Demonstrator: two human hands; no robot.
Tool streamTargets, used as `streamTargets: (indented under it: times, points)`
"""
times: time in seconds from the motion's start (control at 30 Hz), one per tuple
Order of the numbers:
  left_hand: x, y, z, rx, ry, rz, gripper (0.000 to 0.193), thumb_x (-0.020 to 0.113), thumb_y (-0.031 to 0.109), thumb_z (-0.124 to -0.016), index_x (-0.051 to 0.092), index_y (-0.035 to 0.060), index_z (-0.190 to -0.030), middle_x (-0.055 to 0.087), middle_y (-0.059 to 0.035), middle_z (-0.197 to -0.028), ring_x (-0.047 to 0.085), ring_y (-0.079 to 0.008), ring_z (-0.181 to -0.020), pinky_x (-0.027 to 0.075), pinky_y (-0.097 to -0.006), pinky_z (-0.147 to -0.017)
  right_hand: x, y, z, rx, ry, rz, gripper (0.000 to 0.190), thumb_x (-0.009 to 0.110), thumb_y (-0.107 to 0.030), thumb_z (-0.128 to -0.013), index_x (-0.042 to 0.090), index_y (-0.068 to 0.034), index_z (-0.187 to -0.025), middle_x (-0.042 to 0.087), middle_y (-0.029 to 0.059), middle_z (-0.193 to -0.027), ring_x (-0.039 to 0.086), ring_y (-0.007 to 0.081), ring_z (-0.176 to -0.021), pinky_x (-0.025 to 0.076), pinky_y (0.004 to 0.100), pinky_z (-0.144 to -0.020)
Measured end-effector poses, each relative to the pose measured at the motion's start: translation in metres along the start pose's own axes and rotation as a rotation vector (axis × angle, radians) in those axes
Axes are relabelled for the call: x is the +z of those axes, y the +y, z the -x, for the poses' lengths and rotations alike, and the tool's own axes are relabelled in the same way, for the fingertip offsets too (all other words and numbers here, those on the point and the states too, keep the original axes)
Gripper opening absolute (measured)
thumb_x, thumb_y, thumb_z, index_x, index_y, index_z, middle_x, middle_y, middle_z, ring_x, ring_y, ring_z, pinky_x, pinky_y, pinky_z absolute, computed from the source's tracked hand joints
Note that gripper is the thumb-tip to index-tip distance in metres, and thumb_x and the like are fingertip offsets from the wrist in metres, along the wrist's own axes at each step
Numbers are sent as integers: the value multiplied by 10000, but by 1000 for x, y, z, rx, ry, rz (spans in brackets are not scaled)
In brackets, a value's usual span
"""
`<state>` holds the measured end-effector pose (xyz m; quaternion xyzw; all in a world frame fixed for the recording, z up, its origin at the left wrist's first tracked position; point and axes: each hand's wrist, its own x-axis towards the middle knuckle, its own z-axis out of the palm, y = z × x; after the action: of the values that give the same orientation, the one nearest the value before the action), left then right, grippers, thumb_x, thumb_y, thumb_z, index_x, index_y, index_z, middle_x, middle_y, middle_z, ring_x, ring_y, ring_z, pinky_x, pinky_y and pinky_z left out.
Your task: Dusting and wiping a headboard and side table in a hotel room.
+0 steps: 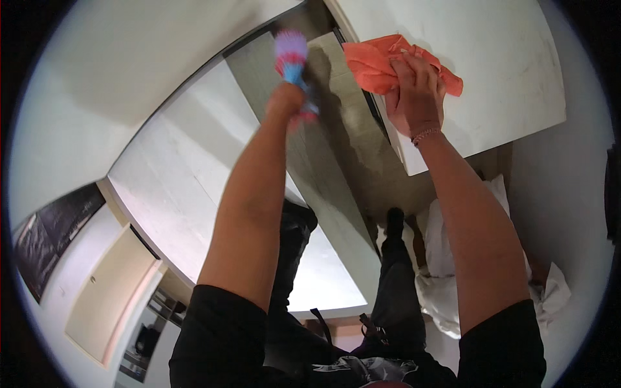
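My right hand (419, 89) presses a crumpled orange cloth (371, 65) onto a white panel top (504, 72), near its left edge. The fingers spread over the cloth, and a thin bracelet circles the wrist. My left hand (290, 97) grips a purple, pink and blue object (292, 46), possibly a duster. Motion blur hides its exact shape. It is held above the gap between the white panel top and a broad white surface (194, 160). My left knee (298, 216) is over that white surface, while my right foot (395, 216) is lower down.
A large white panel (121, 58) curves across the upper left. Crumpled white bags or sheeting (441, 300) lie at the lower right beside a pale wall (558, 194). A cream door (111, 291), open shelves (150, 330) and dark sheeting (58, 237) appear at lower left.
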<state>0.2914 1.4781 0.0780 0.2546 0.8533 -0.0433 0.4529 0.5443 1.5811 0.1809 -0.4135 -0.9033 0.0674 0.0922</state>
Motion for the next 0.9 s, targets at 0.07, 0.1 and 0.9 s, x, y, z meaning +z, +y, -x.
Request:
streamTargets:
  times: [0.07, 0.1, 0.9]
  points:
    - [58, -65, 0, 33, -156, -222, 258, 549, 216, -753, 663, -12, -792, 668, -199, -833, 668, -334, -780, 499, -433, -655, 3, -14, -4, 18, 41, -50, 444, 555, -242, -806, 467, -182, -1237, 378, 47, -1357, 326, 251, -1284, 273, 484, -1023]
    - [85, -78, 10, 33, -143, -205, 258, 549, 216, -753, 663, -12, -792, 668, -199, -833, 668, -334, -780, 499, -433, -655, 11, -12, -3, 0, 49, -46, 444, 555, -242, -806, 467, -182, -1237, 378, 47, -1357, 326, 251, -1284, 273, 484, -1023]
    - [342, -132, 262, 125, -92, -232, 282, 479, 252, -837, 646, 27, -875, 654, -224, -882, 642, -383, -855, 496, -500, -745, 127, 7, 578, 769, -889, -1006, 202, 447, -162, -849, 602, -33, -838, 621, 100, -848, 592, 185, -784, 458, 381, -658]
